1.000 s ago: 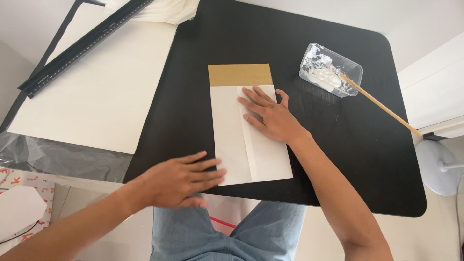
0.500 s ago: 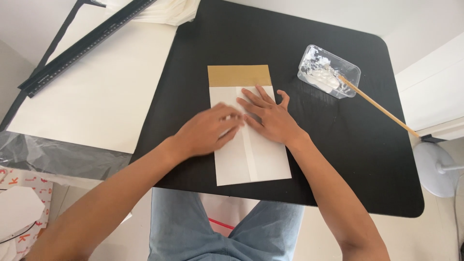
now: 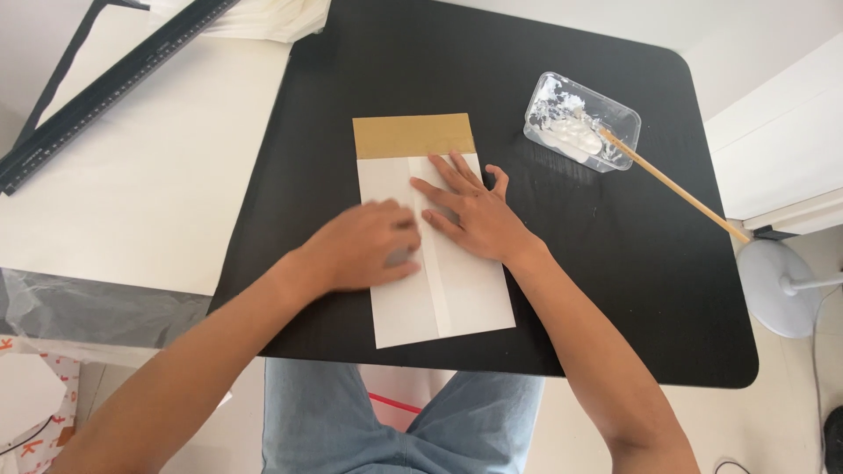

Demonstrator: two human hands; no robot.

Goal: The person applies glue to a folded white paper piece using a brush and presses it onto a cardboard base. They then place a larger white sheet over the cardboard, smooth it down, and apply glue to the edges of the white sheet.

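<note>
The folded paper [image 3: 436, 263], white with a brown strip across its far end, is laid flat on the black tabletop [image 3: 615, 290] directly in front of the person, its long side running away from the body. A lengthwise seam is seen down its middle, where one white flap overlaps the other. Both hands are pressed on it. The left hand [image 3: 364, 246] is laid palm down on the left half of the paper, its fingertips reaching the seam; its grip is flat and holds nothing, and its outline is slightly blurred. The right hand [image 3: 470, 215] is laid just beside it on the right half, fingers spread wide and pointing toward the brown strip, likewise flat with nothing held. The two hands are close together, almost touching over the seam.

Beyond the right hand and to its right, well apart from it, a clear plastic tub [image 3: 581, 121] smeared with white paste is set on the tabletop, and a thin wooden stick [image 3: 676, 189] rests with one end in the tub, slanting out toward the right edge. To the left of the left hand, a large white sheet [image 3: 149, 167] is spread beside the black surface, and a long black ruler [image 3: 114, 88] is laid diagonally across its far corner.
</note>
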